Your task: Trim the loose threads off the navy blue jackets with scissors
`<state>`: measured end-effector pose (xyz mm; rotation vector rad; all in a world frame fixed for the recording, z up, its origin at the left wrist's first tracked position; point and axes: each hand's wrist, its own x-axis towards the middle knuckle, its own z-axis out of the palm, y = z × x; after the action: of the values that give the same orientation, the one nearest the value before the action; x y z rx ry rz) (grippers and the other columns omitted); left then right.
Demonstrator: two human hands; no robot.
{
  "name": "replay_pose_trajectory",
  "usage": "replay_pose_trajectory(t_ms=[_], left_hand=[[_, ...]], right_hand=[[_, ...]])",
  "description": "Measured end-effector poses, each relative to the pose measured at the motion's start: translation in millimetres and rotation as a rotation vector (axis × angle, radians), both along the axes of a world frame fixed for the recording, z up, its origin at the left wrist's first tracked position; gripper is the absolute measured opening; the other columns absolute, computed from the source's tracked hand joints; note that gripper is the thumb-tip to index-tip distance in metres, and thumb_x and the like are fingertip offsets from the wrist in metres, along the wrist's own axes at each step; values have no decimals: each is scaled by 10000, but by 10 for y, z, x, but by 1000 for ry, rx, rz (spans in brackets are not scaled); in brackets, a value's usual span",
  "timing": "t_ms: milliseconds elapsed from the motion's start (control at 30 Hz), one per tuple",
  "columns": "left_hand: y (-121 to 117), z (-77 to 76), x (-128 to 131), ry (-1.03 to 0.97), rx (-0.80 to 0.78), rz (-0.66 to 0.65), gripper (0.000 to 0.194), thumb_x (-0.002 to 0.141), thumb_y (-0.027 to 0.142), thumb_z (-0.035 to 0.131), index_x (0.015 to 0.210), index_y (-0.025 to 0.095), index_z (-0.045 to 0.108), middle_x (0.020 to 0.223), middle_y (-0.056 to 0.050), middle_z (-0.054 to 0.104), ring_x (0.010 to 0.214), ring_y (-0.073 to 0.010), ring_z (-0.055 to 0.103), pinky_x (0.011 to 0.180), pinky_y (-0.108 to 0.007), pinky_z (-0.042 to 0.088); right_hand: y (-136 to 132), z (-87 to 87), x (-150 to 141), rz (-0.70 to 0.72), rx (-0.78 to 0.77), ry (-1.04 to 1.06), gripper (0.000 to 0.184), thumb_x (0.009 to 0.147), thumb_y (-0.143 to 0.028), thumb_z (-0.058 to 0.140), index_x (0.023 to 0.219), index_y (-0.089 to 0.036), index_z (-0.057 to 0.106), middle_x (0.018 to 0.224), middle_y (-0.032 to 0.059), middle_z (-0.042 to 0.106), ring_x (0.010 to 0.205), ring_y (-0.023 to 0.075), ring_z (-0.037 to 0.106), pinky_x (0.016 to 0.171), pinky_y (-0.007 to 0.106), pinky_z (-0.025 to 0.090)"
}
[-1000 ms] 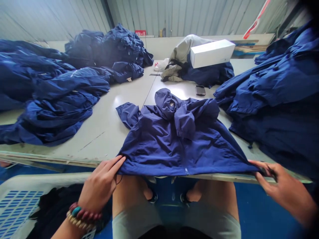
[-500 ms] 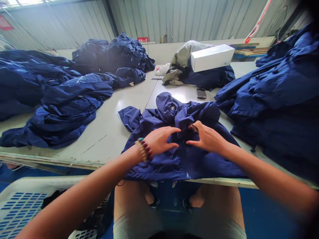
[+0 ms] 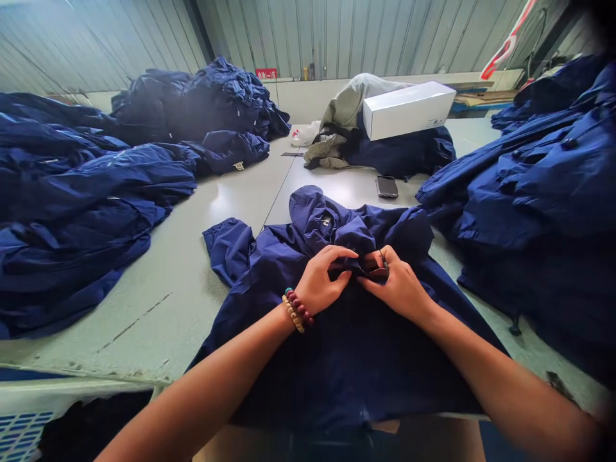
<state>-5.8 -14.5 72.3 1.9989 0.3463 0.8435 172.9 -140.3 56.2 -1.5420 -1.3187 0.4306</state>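
Observation:
A navy hooded jacket point(image 3: 289, 269) lies spread on the grey table point(image 3: 192, 256) in front of me, hood pointing away, one sleeve out to the left. My left hand point(image 3: 323, 279), with a bead bracelet at the wrist, pinches a fold of the jacket's cloth at its chest. My right hand point(image 3: 397, 285) meets it from the right, fingers closed on a small dark tool point(image 3: 375, 264) pressed to the same fold. I cannot make out what the tool is.
Heaps of navy jackets lie at the left point(image 3: 81, 186), at the back point(image 3: 202, 96) and at the right point(image 3: 534, 179). A phone point(image 3: 386, 186) lies beyond the hood. A white box point(image 3: 409, 109) rests on a grey and navy bundle. A slotted basket point(image 3: 19, 433) stands lower left.
Both hands left the jacket's hem corners, came together at its chest and closed on the cloth. The view has moved closer over the table.

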Motion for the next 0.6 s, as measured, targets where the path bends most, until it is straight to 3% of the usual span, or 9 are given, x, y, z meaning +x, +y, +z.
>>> replay_pose_trajectory(t_ms=[133,267,333,433,600], left_hand=[[-50,10,15,-3,-293,30,426,852,165,795,1265,206,698,1321,-108,714,1239,-247,686,1039,-383,604],[-40,16,15,32,-246,253,394,782,58,723,1153,189,714,1200,-87,717,1101,-217,680,963,-349,582],[-39,47,5,50,-286,267,290,809,89,722,1084,180,720,1105,-67,725,1023,-196,675,944,-332,563],[-48,115,-6,16,-600,150,109,895,198,727,1001,174,722,998,-37,732,938,-165,684,896,-297,563],[-56,190,-12,-90,-1214,-18,188,828,176,800,1003,168,730,980,-44,745,860,-142,713,820,-262,602]], right_hand=[[-23,45,-96,-59,120,16,401,893,-312,790,909,-287,390,1165,62,774,934,238,791,835,406,675],[-65,52,-148,-97,224,-9,395,888,-223,757,908,-288,368,1173,60,771,1015,242,781,850,406,679],[-76,51,-156,-103,235,-8,398,891,-222,760,917,-287,368,1189,65,762,1029,241,781,838,399,683],[-72,45,-153,-98,177,-11,421,896,-287,800,938,-283,380,1206,83,746,1012,246,782,820,404,690],[-43,40,-108,-132,143,63,437,879,-337,848,942,-279,419,1143,74,736,1015,248,768,864,411,680]])
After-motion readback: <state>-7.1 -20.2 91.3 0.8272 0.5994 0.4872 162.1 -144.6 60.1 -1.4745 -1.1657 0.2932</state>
